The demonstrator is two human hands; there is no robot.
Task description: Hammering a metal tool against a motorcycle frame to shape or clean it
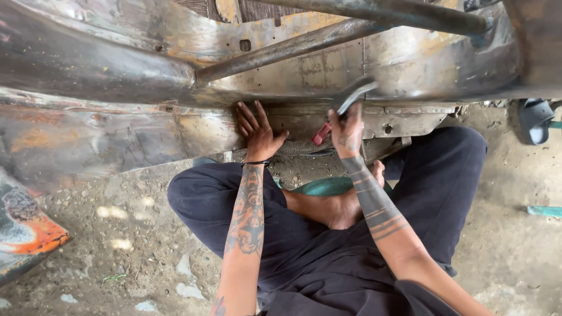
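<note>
Rusty sheet-metal panel [117, 137] under flat left hand [256, 133], hammer [342, 108] in right hand [346, 131]

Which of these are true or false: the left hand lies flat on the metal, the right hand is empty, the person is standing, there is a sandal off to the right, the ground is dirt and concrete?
1. The left hand lies flat on the rusty metal panel. True.
2. The right hand is empty. False: it grips a tool with a red handle and a blurred metal head.
3. The person is standing. False: they sit low on the ground with dark trousers folded and a bare foot tucked in.
4. A dark sandal lies at the right edge. True.
5. The ground is dusty dirt and concrete. True.
</note>
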